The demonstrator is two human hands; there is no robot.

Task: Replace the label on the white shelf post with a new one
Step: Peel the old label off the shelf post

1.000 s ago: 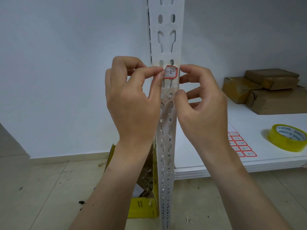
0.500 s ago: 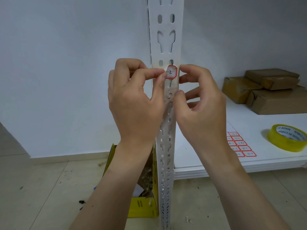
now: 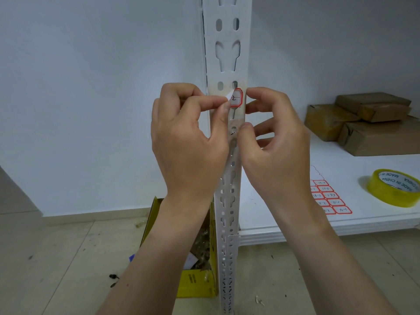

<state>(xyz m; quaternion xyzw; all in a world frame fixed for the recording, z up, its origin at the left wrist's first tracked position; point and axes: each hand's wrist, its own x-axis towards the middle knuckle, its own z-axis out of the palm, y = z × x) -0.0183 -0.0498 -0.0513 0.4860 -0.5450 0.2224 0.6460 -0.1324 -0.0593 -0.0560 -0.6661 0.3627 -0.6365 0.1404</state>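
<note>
While the red-bordered label sits on the front of the white shelf post, its left corner is lifted and pinched between thumb and forefinger of the left hand. The right hand holds nothing; its fingertips brace the post's right edge beside the label. Peeling should go best slowly, pulling low and sideways, so the paper comes away whole. The sheet of new labels lies on the shelf.

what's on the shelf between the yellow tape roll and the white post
In the head view, a sheet of red-bordered labels lies on the white shelf between the tape roll and the post; the right hand partly covers that stretch.
</note>
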